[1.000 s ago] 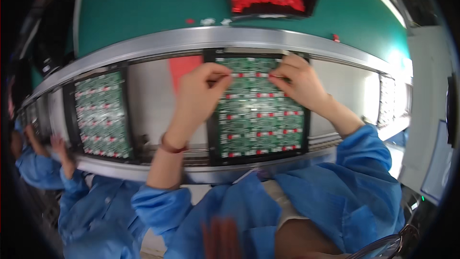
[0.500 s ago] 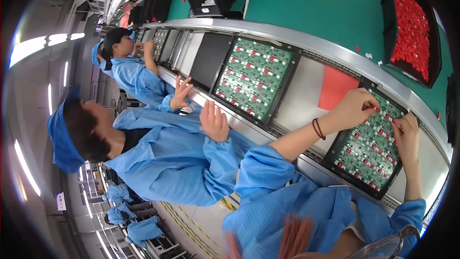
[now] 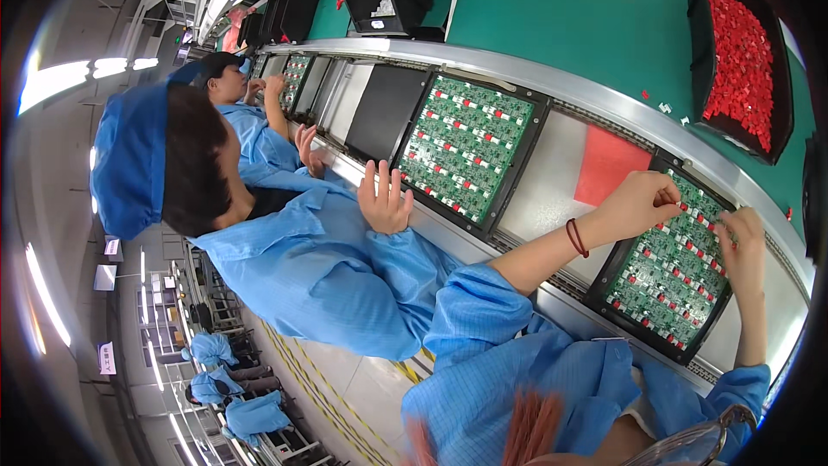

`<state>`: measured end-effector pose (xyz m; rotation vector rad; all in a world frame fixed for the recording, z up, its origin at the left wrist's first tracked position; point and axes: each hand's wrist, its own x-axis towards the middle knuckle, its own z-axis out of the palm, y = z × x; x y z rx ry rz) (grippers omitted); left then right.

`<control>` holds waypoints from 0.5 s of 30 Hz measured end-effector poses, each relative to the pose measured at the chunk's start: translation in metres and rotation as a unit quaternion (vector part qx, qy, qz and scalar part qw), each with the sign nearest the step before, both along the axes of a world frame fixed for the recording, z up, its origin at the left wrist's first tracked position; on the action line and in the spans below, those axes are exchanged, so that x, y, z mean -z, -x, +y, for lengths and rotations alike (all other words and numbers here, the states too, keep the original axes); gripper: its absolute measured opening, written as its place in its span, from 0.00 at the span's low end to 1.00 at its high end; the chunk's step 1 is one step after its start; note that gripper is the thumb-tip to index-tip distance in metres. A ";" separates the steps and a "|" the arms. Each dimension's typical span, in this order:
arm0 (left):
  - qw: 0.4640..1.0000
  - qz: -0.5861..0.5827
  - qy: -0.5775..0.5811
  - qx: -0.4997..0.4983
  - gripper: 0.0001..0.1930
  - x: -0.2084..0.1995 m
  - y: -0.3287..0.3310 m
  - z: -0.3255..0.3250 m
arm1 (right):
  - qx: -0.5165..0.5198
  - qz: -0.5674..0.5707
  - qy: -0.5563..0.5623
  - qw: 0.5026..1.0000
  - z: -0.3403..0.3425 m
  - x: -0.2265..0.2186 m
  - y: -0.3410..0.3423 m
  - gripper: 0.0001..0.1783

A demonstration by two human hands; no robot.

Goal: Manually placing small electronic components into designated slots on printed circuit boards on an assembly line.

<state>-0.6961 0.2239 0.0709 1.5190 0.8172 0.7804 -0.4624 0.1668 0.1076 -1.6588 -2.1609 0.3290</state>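
A green circuit board panel (image 3: 664, 269) with rows of small red and white parts lies in a black carrier frame (image 3: 605, 292) on the conveyor before me. My left hand (image 3: 645, 202) is over the panel's upper left part, thumb and fingers pinched together; what is between the tips cannot be made out. A dark red cord circles my left wrist. My right hand (image 3: 747, 246) is at the panel's right edge, its fingers curled and closed near a red part; whether they hold anything is too small to see.
A black bin (image 3: 703, 52) heaped with red parts stands on the green bench (image 3: 561, 9) beyond the metal rail. A red sheet (image 3: 608, 164) lies left of my carrier. Another loaded panel (image 3: 470, 142) sits farther left, beside a co-worker (image 3: 319, 267) in blue with raised hands.
My right hand has shifted slightly right and its fingers have drawn in from the panel. My left hand has barely moved. The co-worker's head has swung forward and their hands have moved.
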 end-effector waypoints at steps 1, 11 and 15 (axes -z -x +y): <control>1.000 0.000 0.000 0.000 0.07 0.001 0.001 0.000 | 0.000 0.000 0.000 1.000 0.006 -0.003 -0.003 0.07; 1.000 0.020 0.003 0.011 0.08 -0.003 0.006 0.007 | 0.060 -0.129 -0.137 0.980 0.122 0.001 -0.028 0.13; 1.000 0.014 0.018 -0.009 0.07 -0.006 0.008 0.009 | 0.080 -0.146 -0.137 0.977 0.142 -0.001 -0.015 0.14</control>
